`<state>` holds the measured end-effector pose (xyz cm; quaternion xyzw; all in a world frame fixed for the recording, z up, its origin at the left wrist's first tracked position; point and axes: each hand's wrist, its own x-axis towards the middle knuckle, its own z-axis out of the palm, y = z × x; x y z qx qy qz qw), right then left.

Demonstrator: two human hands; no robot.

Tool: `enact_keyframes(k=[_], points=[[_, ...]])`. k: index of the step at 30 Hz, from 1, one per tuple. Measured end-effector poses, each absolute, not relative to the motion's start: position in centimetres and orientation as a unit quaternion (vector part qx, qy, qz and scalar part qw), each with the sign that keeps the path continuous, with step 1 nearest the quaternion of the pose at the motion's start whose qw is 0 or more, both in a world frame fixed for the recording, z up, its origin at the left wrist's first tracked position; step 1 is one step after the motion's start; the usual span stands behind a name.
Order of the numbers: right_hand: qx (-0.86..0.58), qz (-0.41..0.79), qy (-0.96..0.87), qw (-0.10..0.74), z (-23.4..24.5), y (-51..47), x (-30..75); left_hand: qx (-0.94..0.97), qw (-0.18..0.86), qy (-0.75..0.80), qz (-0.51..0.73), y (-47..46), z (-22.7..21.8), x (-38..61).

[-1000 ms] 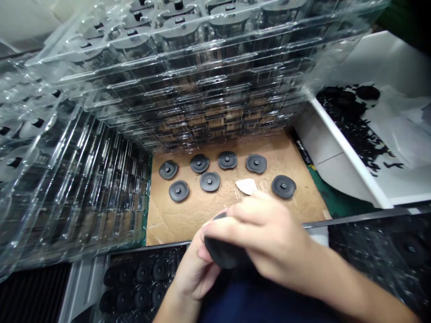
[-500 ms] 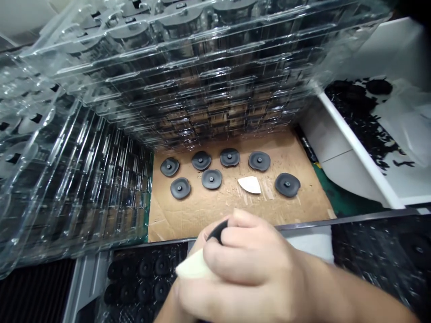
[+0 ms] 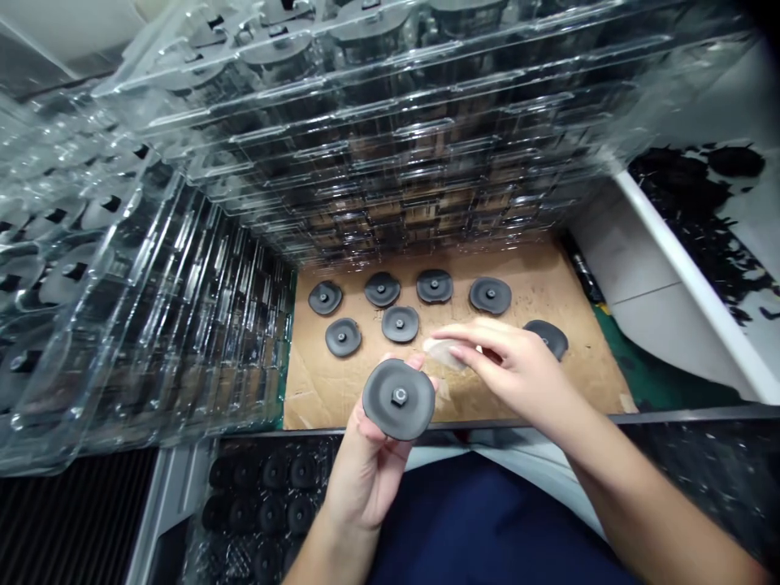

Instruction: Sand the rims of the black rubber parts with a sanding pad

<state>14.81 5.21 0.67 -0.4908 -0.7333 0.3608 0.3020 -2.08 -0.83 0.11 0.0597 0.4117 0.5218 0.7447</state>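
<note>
My left hand (image 3: 371,475) grips a black rounded disc (image 3: 396,402) from below and by its edge, its face with a small central hub turned up toward me. Just to the right, above the cardboard (image 3: 317,402), my right hand (image 3: 515,357) pinches a thin white piece (image 3: 446,353) between thumb and fingers. The two hands are apart. Several similar black discs lie on the cardboard beyond, among them a nearby disc (image 3: 400,323) and one at the right (image 3: 548,335), partly hidden by my right hand.
Tall stacks of clear plastic trays (image 3: 390,122) rise behind and at the left. A white bin (image 3: 676,268) with black scraps stands at the right. A tray of black discs (image 3: 268,487) sits below, left of my lap. A dark pen-like tool (image 3: 582,268) lies beside the cardboard.
My hands have moved apart from being close together. The disc now faces up in my left hand, and my right hand has moved forward over the cardboard. The view has shifted slightly left.
</note>
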Motion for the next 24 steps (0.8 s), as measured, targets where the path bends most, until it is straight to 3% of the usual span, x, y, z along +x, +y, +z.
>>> enact_keyframes(k=[4, 7, 10, 15, 17, 21, 24], points=[[-0.491, 0.394, -0.732, 0.260, -4.5, 2.8, 15.2, 0.027, 0.740, 0.397, 0.543, -0.9, 0.1, -2.5], [-0.492, 0.392, -0.732, 0.260, -5.6, 1.4, 14.9, 0.028, 0.744, 0.397, 0.537, -0.7, 0.2, -2.5], [-0.532, 0.372, -0.704, 0.287, -3.0, 1.8, 14.6, 0.040, 0.743, 0.406, 0.530, -0.4, 0.3, -2.1], [-0.469, 0.285, -0.707, 0.446, 3.8, 2.6, 12.1, 0.044, 0.743, 0.416, 0.523, -0.5, 0.4, -1.2], [-0.406, 0.314, -0.745, 0.427, 5.1, 2.5, 11.3, 0.041, 0.746, 0.415, 0.519, -0.8, 0.4, -1.3], [-0.354, 0.416, -0.781, 0.303, 5.3, 2.9, 11.0, 0.049, 0.732, 0.430, 0.525, -1.2, 0.3, -1.8], [-0.404, 0.323, -0.770, 0.374, 5.1, 3.2, 10.6, 0.047, 0.762, 0.422, 0.490, -1.1, 0.6, -1.6]])
